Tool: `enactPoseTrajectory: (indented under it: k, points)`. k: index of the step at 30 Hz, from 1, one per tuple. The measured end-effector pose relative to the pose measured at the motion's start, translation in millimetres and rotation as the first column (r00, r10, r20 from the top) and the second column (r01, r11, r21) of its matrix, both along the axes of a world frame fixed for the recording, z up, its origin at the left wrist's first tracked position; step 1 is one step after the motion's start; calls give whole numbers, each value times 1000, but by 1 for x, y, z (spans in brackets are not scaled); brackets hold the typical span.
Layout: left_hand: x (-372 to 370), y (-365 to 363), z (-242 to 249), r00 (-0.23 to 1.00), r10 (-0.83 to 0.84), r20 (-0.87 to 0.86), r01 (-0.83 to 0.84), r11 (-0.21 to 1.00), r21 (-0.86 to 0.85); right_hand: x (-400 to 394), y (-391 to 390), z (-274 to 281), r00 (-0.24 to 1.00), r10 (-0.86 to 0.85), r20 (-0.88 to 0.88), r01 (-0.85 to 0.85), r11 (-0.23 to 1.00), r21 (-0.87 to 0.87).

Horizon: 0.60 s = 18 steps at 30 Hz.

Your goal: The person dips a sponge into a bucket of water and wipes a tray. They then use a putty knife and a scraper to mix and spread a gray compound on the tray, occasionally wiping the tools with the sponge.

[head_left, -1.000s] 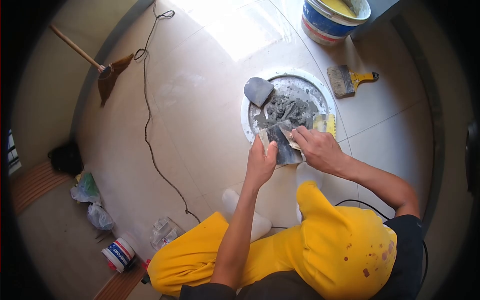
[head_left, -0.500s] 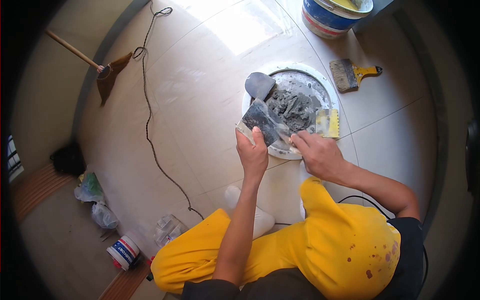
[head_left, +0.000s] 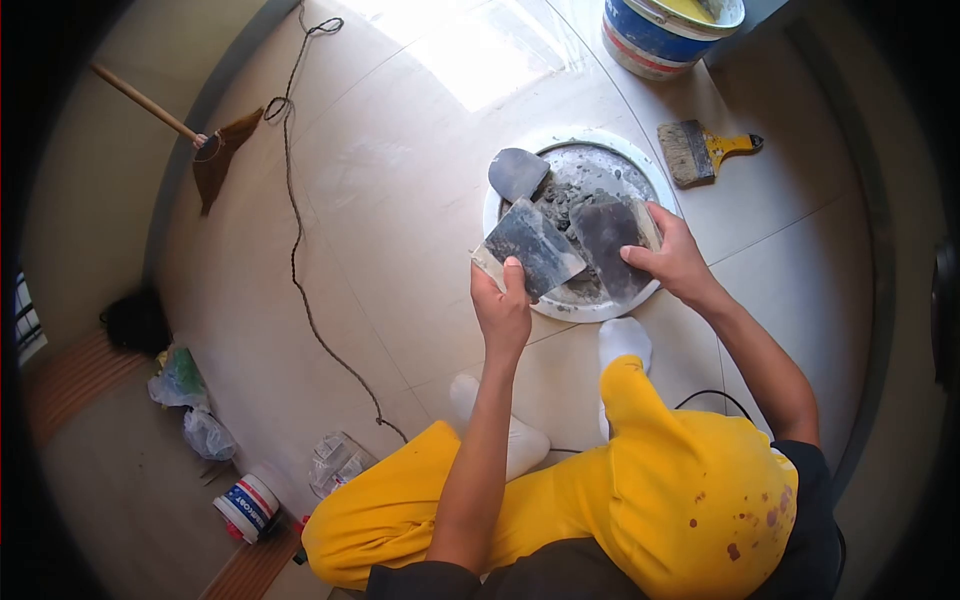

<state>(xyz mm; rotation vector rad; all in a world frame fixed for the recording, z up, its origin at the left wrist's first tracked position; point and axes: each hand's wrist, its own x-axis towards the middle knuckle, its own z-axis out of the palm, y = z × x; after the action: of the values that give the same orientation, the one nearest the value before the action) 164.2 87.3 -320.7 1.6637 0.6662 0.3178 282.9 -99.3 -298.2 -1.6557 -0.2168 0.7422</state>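
My left hand (head_left: 502, 310) grips a flat scraper (head_left: 535, 248), its dark blade smeared with grey paste and a pale edge by the palm. In my right hand (head_left: 680, 262) is a second flat scraper (head_left: 608, 245), darker, with the thumb pressed on its face. Both blades are held side by side, a little apart, over a round white-rimmed tray (head_left: 582, 312). Grey mortar (head_left: 566, 200) lies in the tray, partly hidden by the blades. A rounded grey blade (head_left: 519, 173) rests on the tray's upper left rim.
A wide paintbrush (head_left: 706, 150) lies right of the tray, below a paint bucket (head_left: 655, 45). A dark cord (head_left: 302, 250) crosses the tiled floor. At left are a broom (head_left: 225, 155), plastic bags (head_left: 190, 385) and a small tub (head_left: 247, 507).
My right hand has moved up and right, and its scraper now shows flat, apart from the left one. The yellow notched spreader on the tray's right side no longer shows. My left hand stays put.
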Motion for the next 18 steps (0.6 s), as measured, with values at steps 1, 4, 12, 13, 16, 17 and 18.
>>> enactPoseTrajectory:
  k: [1, 4, 12, 13, 16, 17, 18]
  points:
    - [2, 1, -3, 999, 28, -15, -31, 982, -187, -1, -3, -3, 966, -35, -256, 79, 983, 164]
    - [1, -2, -10, 998, 59, -38, -70, 883, -464, -14, -1, -6, 669, -7, -743, 348, 887, 305]
    - [1, -27, -22, 979, 198, 55, -132, 813, -567, -31, -5, -31, 359, 42, -933, 507, 830, 232]
    - [1, -29, -19, 981, 168, 99, -87, 832, -548, -29, -9, -41, 362, 38, -931, 509, 829, 232]
    - [4, -33, -6, 988, 86, 131, -5, 854, -520, -27, -17, -57, 343, -27, -939, 504, 849, 160]
    - [6, -32, -2, 992, 46, 120, 21, 862, -506, -26, -17, -49, 451, -117, -885, 479, 868, 130]
    - [6, -29, 3, 990, 58, 125, 14, 863, -505, -24, -17, -39, 553, -194, -810, 451, 887, 96]
